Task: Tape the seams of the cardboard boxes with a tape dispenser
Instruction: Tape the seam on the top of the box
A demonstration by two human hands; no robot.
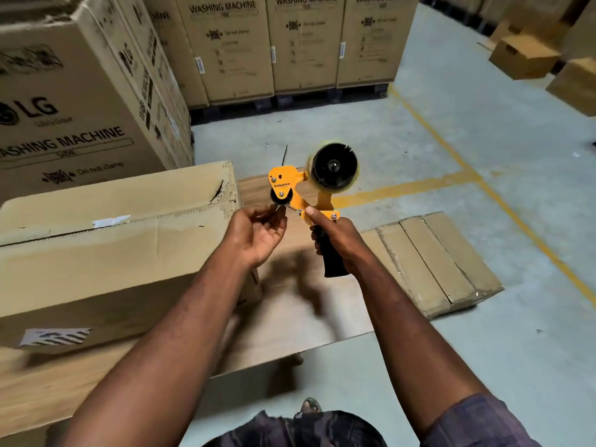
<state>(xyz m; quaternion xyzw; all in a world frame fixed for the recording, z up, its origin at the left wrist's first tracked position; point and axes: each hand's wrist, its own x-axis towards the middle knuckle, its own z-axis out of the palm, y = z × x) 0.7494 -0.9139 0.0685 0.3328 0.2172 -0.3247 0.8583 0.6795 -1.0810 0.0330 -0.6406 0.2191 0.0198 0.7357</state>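
Head view: right hand (338, 233), grip closed round the black handle of the orange tape dispenser (285, 179), thumb laid along the orange frame. Dispenser is held in the air in front of the person, above a flat brown cardboard sheet (306, 304) on the grey concrete floor (483, 366). Roll of clear tape (333, 166) sits on the black hub, far end. Left hand (258, 233), grip narrow: curled fingertips pinch at the small metal part just under the black roller; tape end there too small to tell. Large brown cardboard box (113, 253) lies left of the hands on the sheet, top seam showing a dark gap. Flat pack of brown cartons (435, 262) lies right. Tall printed washing-machine cartons (303, 43) stand behind.
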